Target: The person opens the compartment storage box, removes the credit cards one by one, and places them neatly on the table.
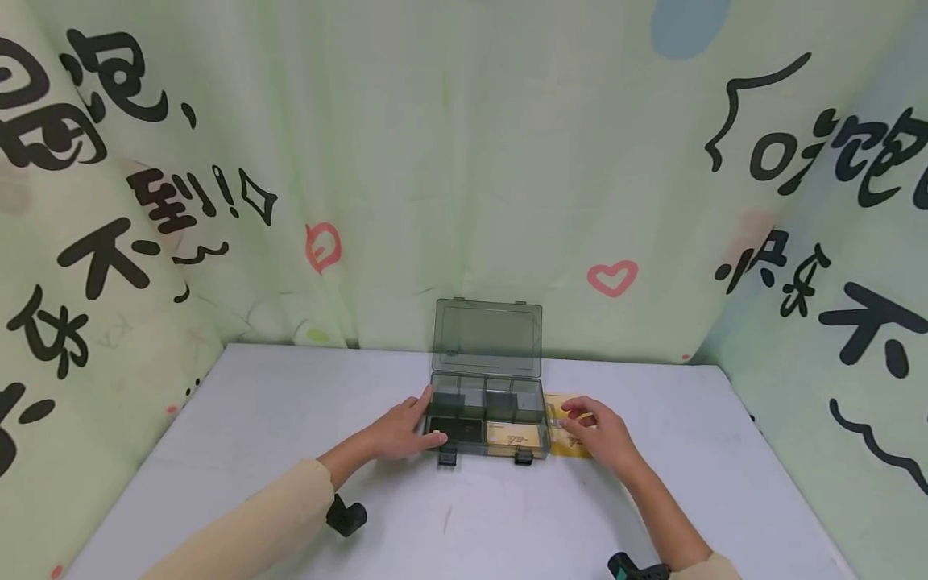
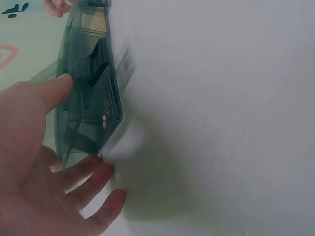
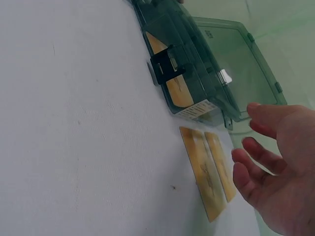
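A translucent grey-green compartment box (image 1: 514,415) stands on the table with its lid (image 1: 489,337) raised at the back. My left hand (image 1: 400,427) holds the box's left side, thumb over the front left corner and fingers along the side wall. A yellow card (image 1: 513,435) lies in the front right compartment, and a dark flat piece (image 1: 457,429) fills the front left one. My right hand (image 1: 598,431) hovers just right of the box with loosely bent fingers and nothing visible in them. Below it, two yellow cards (image 3: 203,172) lie side by side on the table.
Two black latches (image 1: 447,456) hang off the box's front edge. The white table (image 1: 304,395) meets printed curtains (image 1: 464,161) at the back and both sides. A black wrist device (image 1: 346,515) sits on each arm.
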{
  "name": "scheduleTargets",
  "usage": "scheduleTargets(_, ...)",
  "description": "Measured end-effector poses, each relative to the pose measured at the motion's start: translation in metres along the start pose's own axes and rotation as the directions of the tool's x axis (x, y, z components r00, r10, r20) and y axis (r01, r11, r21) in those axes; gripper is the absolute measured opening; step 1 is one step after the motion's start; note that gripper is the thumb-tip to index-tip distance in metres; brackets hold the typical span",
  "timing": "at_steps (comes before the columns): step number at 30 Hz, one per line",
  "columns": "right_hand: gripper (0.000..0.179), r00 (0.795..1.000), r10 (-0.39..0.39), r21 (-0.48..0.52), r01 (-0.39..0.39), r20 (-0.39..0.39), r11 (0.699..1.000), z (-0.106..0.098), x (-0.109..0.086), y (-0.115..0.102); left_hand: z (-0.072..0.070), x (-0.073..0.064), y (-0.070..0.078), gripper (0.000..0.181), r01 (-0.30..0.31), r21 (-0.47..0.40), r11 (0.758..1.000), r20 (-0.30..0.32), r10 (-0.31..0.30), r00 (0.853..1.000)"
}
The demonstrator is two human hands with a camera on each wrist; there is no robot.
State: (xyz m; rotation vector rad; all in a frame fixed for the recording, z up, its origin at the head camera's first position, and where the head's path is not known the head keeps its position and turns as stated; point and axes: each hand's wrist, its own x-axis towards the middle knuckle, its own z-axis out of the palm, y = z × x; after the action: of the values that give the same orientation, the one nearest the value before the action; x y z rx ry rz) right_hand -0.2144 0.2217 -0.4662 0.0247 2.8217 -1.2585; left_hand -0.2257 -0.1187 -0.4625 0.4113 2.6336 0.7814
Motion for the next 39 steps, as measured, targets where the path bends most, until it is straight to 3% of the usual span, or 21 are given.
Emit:
scheduleTargets(8,0.027,1.0,0.008,0.028,-0.009,0.01,1.0,0.007,-0.004,-0.009,0.0,0.002,-0.001,0.09,0.0,0.021,1.0,-0.015,0.0,1.0)
scheduleTargets(26,0.023,0.997,-0.074,0.083,0.071,0.034,0.994,0.023,-0.005,-0.008,-0.001,0.002,0.0,0.093,-0.008,-0.009,1.0,-0.038,0.008,0.999)
scheduleTargets(39,0.023,0.991,-0.128,0.034,0.127,0.027,0.991,0.031,-0.002,-0.013,0.0,0.004,-0.003,0.092,-0.013,0.026,1.0,-0.031,0.014,0.999)
